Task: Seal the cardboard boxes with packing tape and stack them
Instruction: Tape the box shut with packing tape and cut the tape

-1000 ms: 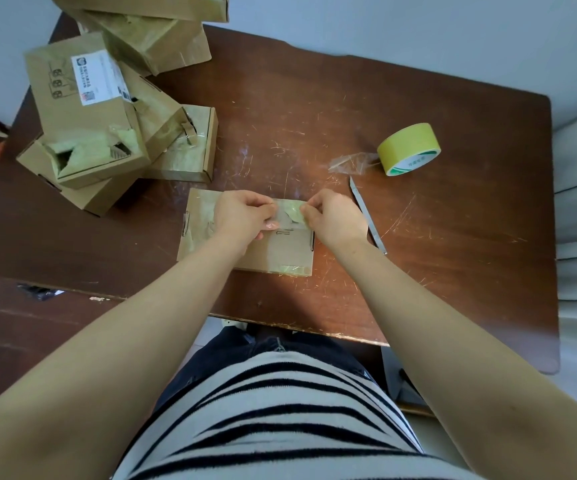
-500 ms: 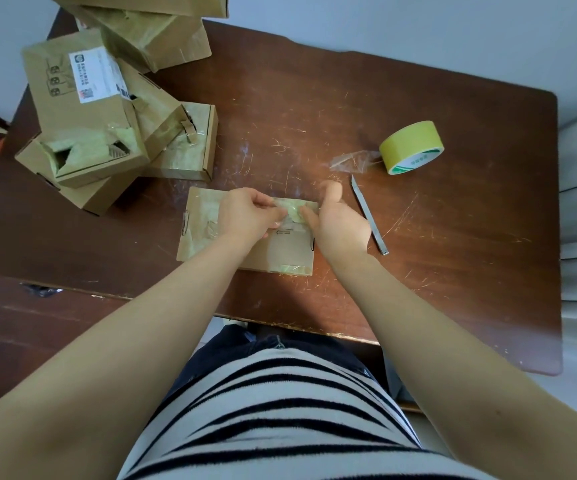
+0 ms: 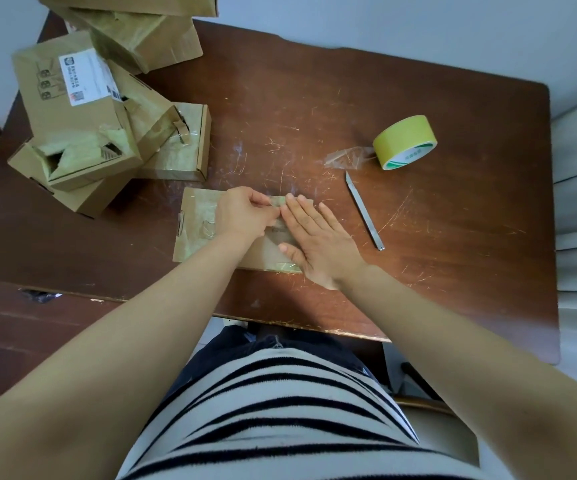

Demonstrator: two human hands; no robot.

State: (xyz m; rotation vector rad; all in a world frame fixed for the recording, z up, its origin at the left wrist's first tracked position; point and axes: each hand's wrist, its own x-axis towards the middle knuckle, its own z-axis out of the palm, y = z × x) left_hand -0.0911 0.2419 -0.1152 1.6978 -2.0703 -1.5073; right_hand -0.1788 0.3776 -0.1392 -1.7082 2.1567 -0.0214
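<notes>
Left of the flat cardboard box (image 3: 204, 223) on the brown surface (image 3: 453, 237) we see a heap of taped boxes (image 3: 82, 133). On the flat box our left hand (image 3: 242, 214) pinches a tape strip (image 3: 277, 201), grip closed on it; our right hand (image 3: 318, 242) lies flat, grip fully spread, pressing down. Right of the box lie a metal blade (image 3: 365, 211) and, beyond it, a yellow tape roll (image 3: 405, 142).

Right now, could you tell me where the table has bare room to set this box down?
Bare wood lies between the box pile and the tape roll, and right of the knife to the table edge. The left corner is crowded; both hands press the flat box.
</notes>
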